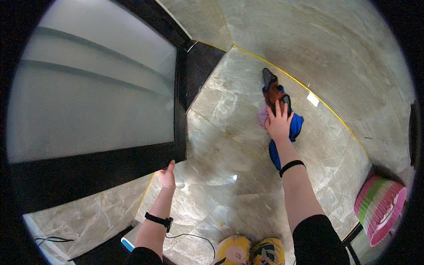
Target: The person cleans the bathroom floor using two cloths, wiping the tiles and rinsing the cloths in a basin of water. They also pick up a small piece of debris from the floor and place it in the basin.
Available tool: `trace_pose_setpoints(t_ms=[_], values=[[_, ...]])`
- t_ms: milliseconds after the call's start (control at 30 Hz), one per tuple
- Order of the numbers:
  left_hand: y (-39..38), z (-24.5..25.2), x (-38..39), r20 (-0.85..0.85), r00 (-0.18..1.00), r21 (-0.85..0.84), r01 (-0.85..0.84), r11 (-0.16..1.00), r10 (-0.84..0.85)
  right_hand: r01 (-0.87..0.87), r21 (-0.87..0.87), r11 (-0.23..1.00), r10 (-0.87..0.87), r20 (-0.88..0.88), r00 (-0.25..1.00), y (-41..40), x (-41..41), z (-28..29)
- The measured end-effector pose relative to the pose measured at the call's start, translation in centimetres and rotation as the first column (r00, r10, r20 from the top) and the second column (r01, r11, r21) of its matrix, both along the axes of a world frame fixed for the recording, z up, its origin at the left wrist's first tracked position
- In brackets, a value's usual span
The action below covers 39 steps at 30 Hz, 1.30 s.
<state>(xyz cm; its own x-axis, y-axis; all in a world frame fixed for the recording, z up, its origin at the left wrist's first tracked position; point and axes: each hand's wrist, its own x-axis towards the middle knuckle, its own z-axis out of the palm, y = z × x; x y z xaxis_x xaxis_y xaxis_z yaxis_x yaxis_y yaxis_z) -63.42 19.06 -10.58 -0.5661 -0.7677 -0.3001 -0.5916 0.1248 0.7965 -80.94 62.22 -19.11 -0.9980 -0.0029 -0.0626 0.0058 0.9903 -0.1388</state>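
Note:
My left hand (167,175) grips the lower corner of a black-framed door (180,132) with a frosted glass panel; its thumb lies along the edge and its fingers are mostly hidden. My right hand (280,124) reaches forward over a soft bundle (274,92) in brown, black and grey, with its fingers spread across it. Bright blue fabric (297,126) sticks out to the right and below the wrist, and a lilac piece (262,116) shows at the left. Whether the right fingers clasp the bundle or only rest on it cannot be told.
A pink, green and white striped woven basket (372,205) stands at right. At lower left are a white and blue box (131,237) and a thin dark cable (198,237). A dark threshold (205,73) adjoins the marbled tile floor (212,185).

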Motion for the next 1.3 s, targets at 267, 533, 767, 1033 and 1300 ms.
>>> trace_pose_setpoints(t_ms=[267, 533, 767, 1033, 1300], values=[[10.7, -8.8, -2.2, 0.268, 0.745, -0.074, 0.648, 0.758, -0.611, -0.108, 0.005, 0.994, 0.108, -0.142, 0.984, -1.2, -6.1, -1.6], [12.0, -10.8, -20.4, 0.393, 0.558, -0.523, 0.789, 0.322, -0.731, -0.199, 0.023, 0.980, 0.200, -0.146, 0.969, -0.3, -9.4, -1.8], [12.8, -10.8, -21.1, 0.497, 0.524, -0.452, 0.837, 0.310, -0.691, -0.354, -0.003, 0.935, 0.351, -0.125, 0.928, 0.4, -15.0, -1.6], [12.5, -11.2, -20.7, 0.567, 0.485, -0.385, 0.871, 0.305, -0.667, -0.185, -0.220, 0.958, 0.098, -0.357, 0.929, -4.1, -21.8, 0.5], [12.4, -11.7, -20.4, 0.565, 0.494, -0.380, 0.867, 0.322, -0.661, -0.344, -0.176, 0.922, 0.216, -0.503, 0.837, -13.4, -27.5, -0.6]])
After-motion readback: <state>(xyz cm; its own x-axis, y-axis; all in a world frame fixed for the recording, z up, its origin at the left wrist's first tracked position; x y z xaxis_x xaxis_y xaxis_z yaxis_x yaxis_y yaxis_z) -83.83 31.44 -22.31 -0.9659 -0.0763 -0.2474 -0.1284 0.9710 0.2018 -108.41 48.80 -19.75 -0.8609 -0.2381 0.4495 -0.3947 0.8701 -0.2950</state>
